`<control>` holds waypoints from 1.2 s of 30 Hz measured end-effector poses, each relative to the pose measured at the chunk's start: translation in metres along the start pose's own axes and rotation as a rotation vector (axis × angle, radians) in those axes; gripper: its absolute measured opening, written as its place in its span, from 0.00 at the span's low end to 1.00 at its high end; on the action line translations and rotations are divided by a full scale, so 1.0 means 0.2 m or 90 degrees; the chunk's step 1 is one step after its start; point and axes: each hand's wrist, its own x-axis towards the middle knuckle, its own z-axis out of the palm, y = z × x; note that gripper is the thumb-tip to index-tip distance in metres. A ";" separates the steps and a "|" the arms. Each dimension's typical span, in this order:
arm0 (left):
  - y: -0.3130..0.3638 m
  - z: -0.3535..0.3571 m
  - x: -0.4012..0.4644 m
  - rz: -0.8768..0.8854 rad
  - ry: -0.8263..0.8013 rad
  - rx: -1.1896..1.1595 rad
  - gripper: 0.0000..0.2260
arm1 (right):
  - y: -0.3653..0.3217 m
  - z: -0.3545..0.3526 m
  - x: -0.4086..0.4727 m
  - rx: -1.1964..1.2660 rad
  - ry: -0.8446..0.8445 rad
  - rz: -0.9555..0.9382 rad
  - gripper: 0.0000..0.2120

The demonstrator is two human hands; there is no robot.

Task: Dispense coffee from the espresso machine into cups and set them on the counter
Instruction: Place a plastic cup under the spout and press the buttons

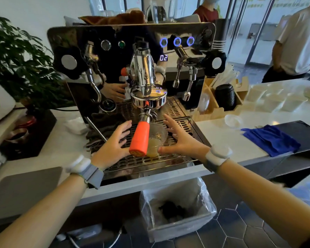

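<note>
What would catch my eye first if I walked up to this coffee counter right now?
Probably the bright orange portafilter handle jutting toward you from the shiny espresso machine, with a clear cup of pale liquid on the drip tray beneath it. Both hands, the left hand and right hand, are spread open on either side. A blue cloth lies on the right counter.

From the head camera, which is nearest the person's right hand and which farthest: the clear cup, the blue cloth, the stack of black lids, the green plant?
1. Clear cup: on the drip tray, right at the right hand, under the orange handle.
2. Blue cloth: on the counter, to the right.
3. Stack of black lids: in the wooden organiser, behind and to the right.
4. Green plant: far left, beyond the machine.
</note>
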 end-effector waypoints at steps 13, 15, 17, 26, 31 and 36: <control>-0.07 0.14 0.06 -0.023 0.011 -0.039 0.37 | 0.04 0.10 0.04 0.141 0.006 0.013 0.30; -0.09 0.13 0.07 -0.037 0.025 -0.039 0.36 | 0.04 0.11 0.04 0.146 0.013 0.016 0.30; -0.10 0.12 0.07 -0.036 0.041 -0.016 0.32 | 0.03 0.12 0.05 0.143 0.017 0.016 0.30; -0.04 0.11 0.03 0.011 0.044 -0.006 0.23 | -0.04 0.15 0.00 0.131 0.066 0.008 0.32; -0.02 0.13 0.00 -0.004 0.031 -0.037 0.26 | -0.04 0.15 -0.07 0.151 0.074 0.019 0.31; 0.01 0.22 -0.01 -0.030 0.003 -0.105 0.28 | -0.02 0.12 -0.19 0.161 0.094 0.030 0.30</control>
